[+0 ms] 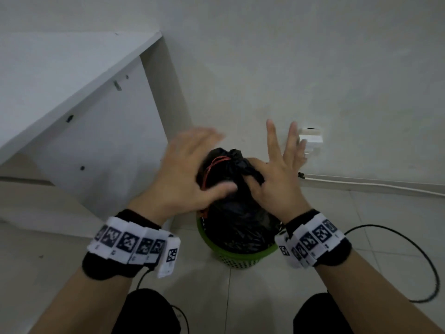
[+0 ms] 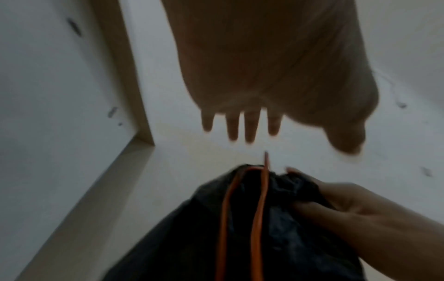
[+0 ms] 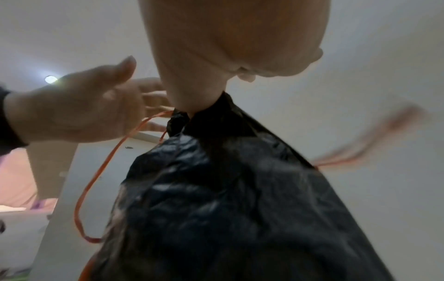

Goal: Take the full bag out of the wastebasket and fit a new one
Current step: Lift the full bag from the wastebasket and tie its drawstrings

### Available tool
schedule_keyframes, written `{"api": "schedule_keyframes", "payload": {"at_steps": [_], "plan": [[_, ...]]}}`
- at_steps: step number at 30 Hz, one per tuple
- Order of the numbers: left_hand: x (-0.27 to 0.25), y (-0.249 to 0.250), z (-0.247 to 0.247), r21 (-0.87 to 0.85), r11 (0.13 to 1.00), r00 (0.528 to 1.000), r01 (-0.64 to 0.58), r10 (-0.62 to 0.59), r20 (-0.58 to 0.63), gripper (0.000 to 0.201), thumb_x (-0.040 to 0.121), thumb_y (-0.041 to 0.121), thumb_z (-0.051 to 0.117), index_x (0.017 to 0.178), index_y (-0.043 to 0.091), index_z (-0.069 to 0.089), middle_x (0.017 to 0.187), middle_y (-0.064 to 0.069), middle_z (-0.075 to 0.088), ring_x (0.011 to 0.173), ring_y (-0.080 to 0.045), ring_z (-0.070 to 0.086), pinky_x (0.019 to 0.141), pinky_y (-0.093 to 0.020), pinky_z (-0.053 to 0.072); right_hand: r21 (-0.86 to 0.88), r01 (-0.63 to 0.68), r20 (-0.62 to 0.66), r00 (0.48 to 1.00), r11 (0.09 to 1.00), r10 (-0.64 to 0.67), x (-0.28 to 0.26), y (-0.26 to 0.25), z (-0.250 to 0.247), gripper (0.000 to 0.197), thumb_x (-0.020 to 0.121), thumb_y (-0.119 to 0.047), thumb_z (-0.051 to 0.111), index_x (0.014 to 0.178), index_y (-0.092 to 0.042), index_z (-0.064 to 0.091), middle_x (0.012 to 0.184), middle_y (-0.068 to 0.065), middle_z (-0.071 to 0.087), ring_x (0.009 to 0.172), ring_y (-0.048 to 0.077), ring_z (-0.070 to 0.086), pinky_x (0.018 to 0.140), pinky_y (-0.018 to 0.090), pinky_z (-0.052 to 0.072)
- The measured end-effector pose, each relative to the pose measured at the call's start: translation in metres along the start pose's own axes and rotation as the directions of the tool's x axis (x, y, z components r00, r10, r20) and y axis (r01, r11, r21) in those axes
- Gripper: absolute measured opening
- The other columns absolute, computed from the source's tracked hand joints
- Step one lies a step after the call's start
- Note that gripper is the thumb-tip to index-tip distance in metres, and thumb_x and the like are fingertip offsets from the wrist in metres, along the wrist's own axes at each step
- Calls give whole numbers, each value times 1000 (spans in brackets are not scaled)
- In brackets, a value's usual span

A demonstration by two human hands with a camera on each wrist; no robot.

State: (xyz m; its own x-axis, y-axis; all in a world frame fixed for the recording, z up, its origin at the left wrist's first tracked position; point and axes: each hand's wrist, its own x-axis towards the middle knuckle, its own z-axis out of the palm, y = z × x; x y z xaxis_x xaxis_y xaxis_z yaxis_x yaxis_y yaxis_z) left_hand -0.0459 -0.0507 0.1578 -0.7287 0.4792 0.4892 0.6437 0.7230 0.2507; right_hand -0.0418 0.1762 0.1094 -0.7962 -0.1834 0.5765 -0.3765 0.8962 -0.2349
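Note:
A full black bag [image 1: 236, 218] stands in the green wastebasket [image 1: 240, 257], its top gathered into a neck with a red drawstring [image 1: 212, 167] looped down its left side. My right hand [image 1: 272, 182] pinches the bag's neck between thumb and forefinger, its other fingers straight and pointing up. The right wrist view shows the thumb [image 3: 199, 95] pressed on the bag's [image 3: 228, 209] neck. My left hand [image 1: 190, 169] hovers blurred over the bag's left shoulder, fingers straight and holding nothing. In the left wrist view the drawstring [image 2: 258, 218] runs below the fingers [image 2: 250, 129].
A white desk panel [image 1: 72, 80] stands close on the left of the basket. On the wall behind are a white socket [image 1: 310, 138] and a white cable [image 1: 373, 184] along the floor edge. A black cable [image 1: 421, 261] loops on the tiles at right.

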Motion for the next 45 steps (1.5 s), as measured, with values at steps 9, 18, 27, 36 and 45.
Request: {"api": "schedule_keyframes", "payload": {"at_steps": [9, 18, 27, 36, 45], "plan": [[0, 8, 40, -359, 924, 991, 134, -122, 54, 32, 85, -2, 57, 107, 18, 68, 96, 8, 68, 93, -7, 66, 86, -24, 53, 504, -219, 330, 943, 836, 48, 1, 7, -9, 10, 82, -17, 69, 87, -13, 62, 73, -2, 62, 70, 13, 59, 65, 30, 47], [-3, 12, 36, -355, 903, 965, 240, -261, -11, 30, 87, 19, 52, 110, 27, 70, 97, 2, 76, 89, -18, 72, 81, -40, 59, 117, 203, 9, 979, 972, -205, 1, -3, -19, 19, 76, -7, 59, 94, -2, 61, 102, 14, 62, 87, 34, 58, 65, 40, 49], [0, 19, 32, -312, 943, 986, 116, -72, 149, 23, 80, 39, 62, 101, 29, 63, 86, 11, 71, 81, -17, 69, 68, -40, 55, 482, 120, 25, 988, 868, -150, -16, 1, -6, 28, 73, -1, 71, 98, -4, 58, 100, 12, 59, 86, 30, 59, 73, 45, 51], [-11, 13, 35, -263, 963, 997, 61, -45, 67, 38, 76, 13, 57, 108, 33, 60, 101, 9, 69, 95, -19, 67, 80, -39, 56, 461, -104, 308, 950, 881, -49, -13, 30, -30, 21, 91, -41, 64, 93, -21, 69, 85, -9, 67, 82, 9, 62, 76, 32, 52], [-9, 19, 34, -145, 987, 994, -66, 52, -97, 31, 81, 15, 56, 108, 16, 72, 94, 2, 69, 79, -25, 67, 62, -35, 55, 431, -152, 432, 900, 889, -55, 8, 29, -46, 24, 80, -26, 80, 84, -22, 56, 76, -3, 58, 68, 19, 55, 63, 31, 48]]}}
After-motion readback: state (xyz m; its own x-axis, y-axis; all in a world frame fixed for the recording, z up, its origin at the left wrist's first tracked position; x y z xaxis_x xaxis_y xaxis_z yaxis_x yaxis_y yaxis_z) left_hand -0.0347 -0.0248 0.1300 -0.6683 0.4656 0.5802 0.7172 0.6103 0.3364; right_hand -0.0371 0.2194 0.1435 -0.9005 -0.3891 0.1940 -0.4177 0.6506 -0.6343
